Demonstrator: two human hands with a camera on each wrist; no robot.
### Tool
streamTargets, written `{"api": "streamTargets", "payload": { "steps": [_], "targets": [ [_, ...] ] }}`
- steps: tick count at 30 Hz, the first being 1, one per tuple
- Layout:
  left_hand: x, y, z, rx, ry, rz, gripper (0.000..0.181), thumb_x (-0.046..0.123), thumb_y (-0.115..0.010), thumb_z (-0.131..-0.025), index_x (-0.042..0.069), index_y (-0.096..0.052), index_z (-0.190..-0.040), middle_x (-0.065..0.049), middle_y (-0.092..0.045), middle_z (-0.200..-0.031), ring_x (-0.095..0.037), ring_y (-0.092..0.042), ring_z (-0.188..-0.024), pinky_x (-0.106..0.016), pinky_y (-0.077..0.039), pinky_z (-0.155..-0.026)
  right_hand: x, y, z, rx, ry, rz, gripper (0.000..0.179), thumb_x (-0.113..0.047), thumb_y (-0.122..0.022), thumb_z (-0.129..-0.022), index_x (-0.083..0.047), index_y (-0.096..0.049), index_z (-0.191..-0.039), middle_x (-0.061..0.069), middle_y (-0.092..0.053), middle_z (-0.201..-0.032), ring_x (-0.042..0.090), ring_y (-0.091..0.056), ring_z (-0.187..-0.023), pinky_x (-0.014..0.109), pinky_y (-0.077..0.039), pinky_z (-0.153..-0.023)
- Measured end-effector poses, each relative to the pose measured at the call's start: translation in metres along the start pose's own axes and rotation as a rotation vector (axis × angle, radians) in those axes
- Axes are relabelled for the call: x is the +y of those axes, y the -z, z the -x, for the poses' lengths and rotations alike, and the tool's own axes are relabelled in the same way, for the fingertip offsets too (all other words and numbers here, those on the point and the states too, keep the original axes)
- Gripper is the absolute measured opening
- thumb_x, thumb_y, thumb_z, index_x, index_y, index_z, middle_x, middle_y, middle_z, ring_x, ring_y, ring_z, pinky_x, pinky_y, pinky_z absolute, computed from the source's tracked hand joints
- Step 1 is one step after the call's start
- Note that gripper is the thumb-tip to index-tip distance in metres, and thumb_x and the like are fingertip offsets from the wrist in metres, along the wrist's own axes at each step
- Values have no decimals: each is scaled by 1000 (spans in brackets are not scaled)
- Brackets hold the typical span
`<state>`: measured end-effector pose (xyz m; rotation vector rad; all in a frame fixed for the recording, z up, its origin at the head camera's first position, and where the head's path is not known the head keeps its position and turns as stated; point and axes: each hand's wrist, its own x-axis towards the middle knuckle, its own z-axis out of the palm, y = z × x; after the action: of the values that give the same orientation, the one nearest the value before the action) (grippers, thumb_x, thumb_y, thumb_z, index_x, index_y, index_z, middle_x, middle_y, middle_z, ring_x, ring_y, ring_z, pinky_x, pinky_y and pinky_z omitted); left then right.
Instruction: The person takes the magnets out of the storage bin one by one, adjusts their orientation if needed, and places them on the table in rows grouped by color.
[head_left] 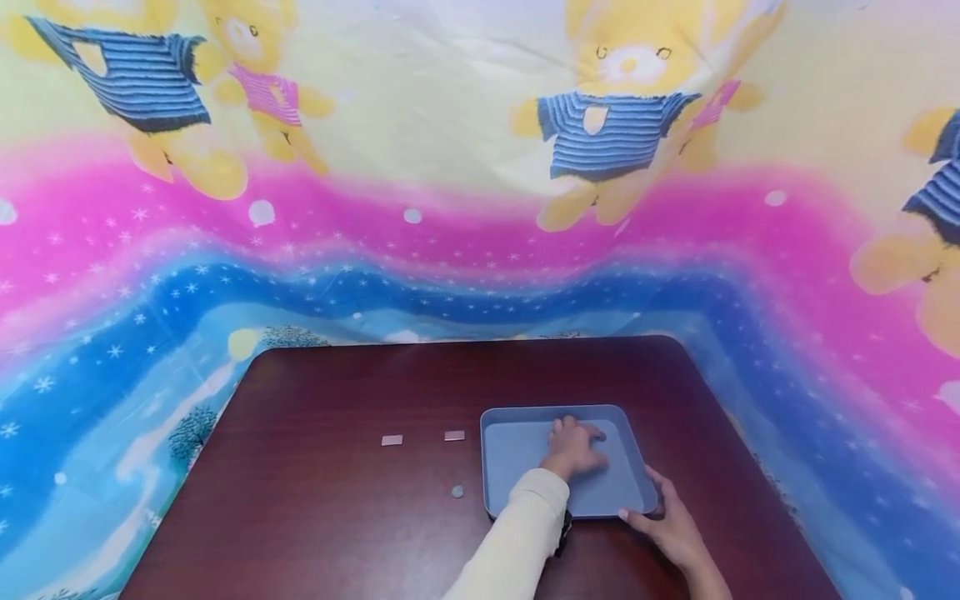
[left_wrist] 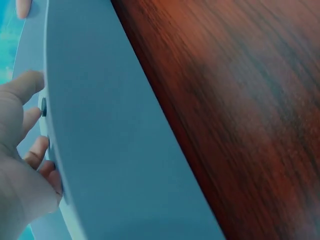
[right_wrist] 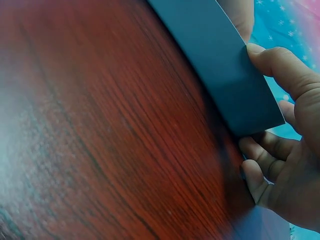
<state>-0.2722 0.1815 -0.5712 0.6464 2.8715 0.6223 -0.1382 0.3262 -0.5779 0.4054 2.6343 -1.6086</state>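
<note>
A shallow grey-blue tray (head_left: 525, 504) sits on the table. My left hand (head_left: 573, 447) reaches over its near wall, fingers spread low inside it. In the left wrist view, a small dark round disc (left_wrist: 44, 106) shows by the fingertips, partly hidden behind the tray rim. My right hand (head_left: 675, 521) grips the tray's near right corner. Its thumb (right_wrist: 265, 55) presses the rim while the other fingers curl at the outer wall and underside.
Left of the tray, on the dark red-brown table (head_left: 315, 500), lie two small pinkish rectangular pieces, one pink piece (head_left: 392, 440) farther left and another pink piece (head_left: 454, 435) nearer. A small grey-green disc (head_left: 457, 492) lies closer to me. A printed bear curtain (head_left: 480, 208) hangs behind.
</note>
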Motion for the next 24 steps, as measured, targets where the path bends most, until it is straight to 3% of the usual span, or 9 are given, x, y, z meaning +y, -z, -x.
{"api": "streamTargets", "payload": {
  "steps": [6, 17, 20, 24],
  "targets": [
    [7, 2, 4, -73, 12, -89, 57, 49, -72, -71, 39, -57, -125, -1, -40, -108, -18, -31, -98, -34, -28, -78, 0, -2, 0, 6, 13, -33, 94, -20, -79, -74, -5, -19, -145, 29, -41, -127, 34, -56, -101, 28, -48, -70],
    [12, -5, 3, -44, 54, -80, 58, 46, -72, -72, 37, -55, -127, -4, -39, -108, -21, -32, -99, -36, -29, -78, 1, -1, 3, 25, 18, -32, 91, -17, -79, -75, -5, -20, -144, 29, -45, -123, 31, -57, -97, 28, -48, -68],
    [12, -6, 3, -36, 47, -72, 51, 46, -71, -72, 36, -60, -121, -4, -39, -108, -22, -31, -100, -36, -29, -78, 0, 0, 3, 28, 20, -22, 91, -16, -78, -75, -4, -20, -144, 29, -44, -124, 31, -57, -96, 28, -48, -68],
    [10, -7, 6, 24, 39, -5, 30, 44, -75, -72, 34, -69, -100, -2, -44, -106, -22, -33, -101, -36, -30, -78, -1, -1, 3, 26, 17, -35, 91, -15, -78, -76, -4, -20, -144, 28, -46, -122, 28, -58, -94, 28, -48, -67]
  ]
}}
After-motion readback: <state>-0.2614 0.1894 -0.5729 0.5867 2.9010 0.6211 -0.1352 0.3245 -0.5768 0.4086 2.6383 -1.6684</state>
